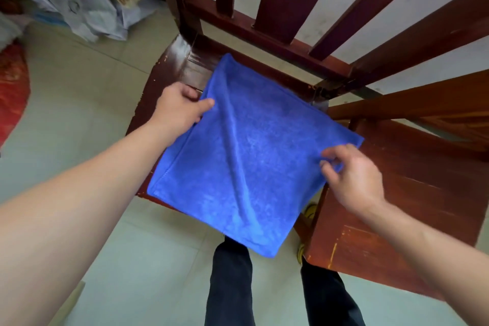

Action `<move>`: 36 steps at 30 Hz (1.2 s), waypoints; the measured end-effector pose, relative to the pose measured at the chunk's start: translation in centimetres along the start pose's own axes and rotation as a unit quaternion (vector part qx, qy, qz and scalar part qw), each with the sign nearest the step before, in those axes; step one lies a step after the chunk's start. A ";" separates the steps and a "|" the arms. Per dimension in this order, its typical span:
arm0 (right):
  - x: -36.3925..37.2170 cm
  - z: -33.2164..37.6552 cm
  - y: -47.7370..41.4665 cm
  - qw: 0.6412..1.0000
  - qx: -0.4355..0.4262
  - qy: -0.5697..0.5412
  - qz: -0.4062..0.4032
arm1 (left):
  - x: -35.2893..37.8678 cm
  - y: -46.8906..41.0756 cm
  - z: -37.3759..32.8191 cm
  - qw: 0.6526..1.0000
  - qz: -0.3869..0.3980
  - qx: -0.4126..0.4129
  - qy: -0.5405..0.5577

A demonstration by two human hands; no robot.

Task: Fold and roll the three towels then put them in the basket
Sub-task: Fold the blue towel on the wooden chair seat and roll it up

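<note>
A blue towel (246, 156) lies spread flat on the seat of a dark red wooden chair (174, 66), with its near corner hanging over the seat's front edge. My left hand (177, 111) pinches the towel's left edge between thumb and fingers. My right hand (352, 177) pinches the towel's right edge near the right corner. A long crease runs down the towel's middle. No basket and no other towels are in view.
A second wooden chair seat (412, 209) stands to the right, touching the first chair. The chair's slatted back (280, 8) rises behind the towel. Crumpled clothes (87, 0) lie on the tiled floor at the far left, beside a red mat (10, 87). My legs (230, 283) stand below.
</note>
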State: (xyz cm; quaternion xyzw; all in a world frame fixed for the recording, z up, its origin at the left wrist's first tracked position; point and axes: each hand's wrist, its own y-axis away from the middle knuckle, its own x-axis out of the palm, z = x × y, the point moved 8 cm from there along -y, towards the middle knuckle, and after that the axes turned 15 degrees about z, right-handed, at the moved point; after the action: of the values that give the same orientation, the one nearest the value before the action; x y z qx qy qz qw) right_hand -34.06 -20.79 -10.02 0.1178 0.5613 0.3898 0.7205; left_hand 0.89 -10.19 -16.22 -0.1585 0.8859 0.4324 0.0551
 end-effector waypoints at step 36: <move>21.6 -3.5 17.0 0.691 0.242 -0.680 0.038 | -1.7 12.3 13.8 0.995 -0.083 -0.046 -0.016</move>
State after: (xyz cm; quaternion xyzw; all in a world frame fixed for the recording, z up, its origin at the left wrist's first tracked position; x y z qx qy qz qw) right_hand -43.14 4.61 -16.34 0.5423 -0.0122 0.0810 0.8362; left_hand -2.12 8.11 -15.19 -0.2272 0.8478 0.4690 0.0978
